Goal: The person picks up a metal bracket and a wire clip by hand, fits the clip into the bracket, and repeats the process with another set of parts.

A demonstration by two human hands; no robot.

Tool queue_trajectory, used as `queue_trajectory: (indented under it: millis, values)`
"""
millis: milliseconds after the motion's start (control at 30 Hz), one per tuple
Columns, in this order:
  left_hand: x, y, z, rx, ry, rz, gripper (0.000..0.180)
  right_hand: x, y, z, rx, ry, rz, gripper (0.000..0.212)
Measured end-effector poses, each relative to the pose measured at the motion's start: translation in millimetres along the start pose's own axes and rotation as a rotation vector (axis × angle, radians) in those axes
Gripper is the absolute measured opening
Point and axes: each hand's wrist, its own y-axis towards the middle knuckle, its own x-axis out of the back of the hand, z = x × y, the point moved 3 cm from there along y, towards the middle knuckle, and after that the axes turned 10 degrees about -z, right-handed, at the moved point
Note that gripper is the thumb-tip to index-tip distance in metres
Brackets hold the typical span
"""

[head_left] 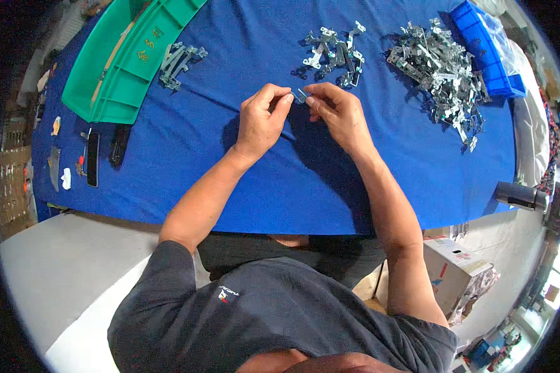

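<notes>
Between my two hands, over the middle of the blue cloth, is a small shiny metal bracket (300, 96). My left hand (262, 120) pinches its left end between thumb and forefinger. At the other end, my right hand (338, 114) grips it the same way. The fingers cover much of the piece, so its full shape is hidden. Just beyond my right hand lies a small group of similar metal brackets (337, 55). A smaller cluster of brackets (179, 64) rests to the far left, against the green bin.
A large heap of metal brackets (438, 78) lies at the right, next to a blue plastic bin (486, 53). The green bin (119, 93) stands at the far left. Near it are a phone (93, 160) and a black object (119, 146). A dark cylinder (520, 195) sits at the right edge.
</notes>
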Motion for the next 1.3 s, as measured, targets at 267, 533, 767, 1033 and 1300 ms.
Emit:
queue_trajectory:
  millis: [267,533,767,1033,1300]
  values:
    - [-4.7,-0.2,-14.2,-0.15,0.131,-0.002,0.011,6.6,-0.2,12.4,0.031,-0.198,-0.002,0.021]
    - [0.8,-1.3,-12.4,-0.2,0.213,0.021,0.014,5.9,3.9,12.0,0.118,0.117,-0.216,0.019]
    - [48.8,44.7,-3.3,-0.502,0.607,-0.124,0.012,-9.9,-4.8,6.1,0.282,-0.189,-0.082,0.019]
    - [132.9,98.1,54.2,-0.544,1.201,-0.175,0.047,-6.7,-2.6,0.9,0.277,-0.194,-0.065,0.019]
    - [148.1,131.8,77.0,-0.182,1.119,-0.087,0.075,-5.3,-1.9,-9.2,0.396,-0.172,-0.092,0.02]
